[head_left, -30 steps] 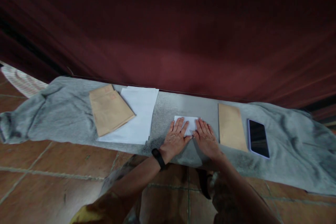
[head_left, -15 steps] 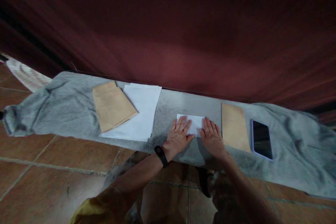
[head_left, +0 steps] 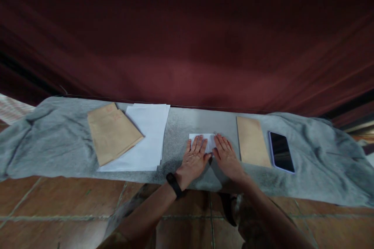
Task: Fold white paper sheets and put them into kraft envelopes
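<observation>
A small folded white sheet of paper (head_left: 209,146) lies on the grey cloth in front of me, partly covered by my hands. My left hand (head_left: 195,159) rests flat on its left part, fingers stretched out and slightly apart; a black band circles that wrist. On the paper's right edge lies my right hand (head_left: 227,156), also flat with its fingers extended. The two thumbs are close together near the paper's lower edge. Just right of my right hand sits a brown envelope (head_left: 253,142).
Grey cloth (head_left: 178,132) covers the long narrow surface, which meets a dark red upright panel (head_left: 181,74). Left are white paper sheets (head_left: 153,132) with brown envelopes (head_left: 112,134) partly over them. A phone (head_left: 281,151) lies at the right. Below is tiled floor (head_left: 64,198).
My right hand has moved closer to my left over the paper, covering its right end. The whole view has shifted and turned slightly; the envelopes, sheets and phone stay put on the cloth.
</observation>
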A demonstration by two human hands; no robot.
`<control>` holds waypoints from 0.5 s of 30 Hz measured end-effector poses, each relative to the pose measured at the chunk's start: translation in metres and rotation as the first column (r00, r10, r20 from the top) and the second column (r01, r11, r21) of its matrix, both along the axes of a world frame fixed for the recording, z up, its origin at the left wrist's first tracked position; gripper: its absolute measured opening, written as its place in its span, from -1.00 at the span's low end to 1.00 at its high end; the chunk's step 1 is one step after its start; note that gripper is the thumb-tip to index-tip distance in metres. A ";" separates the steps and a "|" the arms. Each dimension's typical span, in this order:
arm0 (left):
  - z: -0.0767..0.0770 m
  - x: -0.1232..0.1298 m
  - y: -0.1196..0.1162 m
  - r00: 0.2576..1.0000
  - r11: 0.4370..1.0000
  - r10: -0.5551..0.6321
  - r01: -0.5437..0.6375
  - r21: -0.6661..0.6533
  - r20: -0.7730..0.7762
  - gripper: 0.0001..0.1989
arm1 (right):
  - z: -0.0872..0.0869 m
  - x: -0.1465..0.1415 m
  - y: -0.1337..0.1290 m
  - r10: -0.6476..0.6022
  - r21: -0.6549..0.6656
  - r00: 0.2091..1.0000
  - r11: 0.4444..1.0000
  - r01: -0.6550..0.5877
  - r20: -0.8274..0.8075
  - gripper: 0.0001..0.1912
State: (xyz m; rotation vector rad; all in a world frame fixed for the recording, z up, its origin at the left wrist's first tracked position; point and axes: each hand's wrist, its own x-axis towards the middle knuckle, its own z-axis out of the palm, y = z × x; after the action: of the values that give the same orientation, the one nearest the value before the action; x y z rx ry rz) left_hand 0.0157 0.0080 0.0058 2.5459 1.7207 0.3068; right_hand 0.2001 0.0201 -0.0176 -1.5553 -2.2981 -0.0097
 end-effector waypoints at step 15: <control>0.015 -0.019 0.033 0.929 0.955 0.286 -0.255 -0.152 0.236 -0.46 | 0.010 -0.008 -0.003 0.004 -0.084 0.998 0.996 0.002 0.064 -0.44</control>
State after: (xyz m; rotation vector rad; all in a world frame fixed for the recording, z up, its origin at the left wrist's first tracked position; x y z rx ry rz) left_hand -0.0031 0.0411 0.0212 2.0775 1.9205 0.5051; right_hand 0.1918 0.0170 -0.0071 -1.6174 -2.3774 0.0383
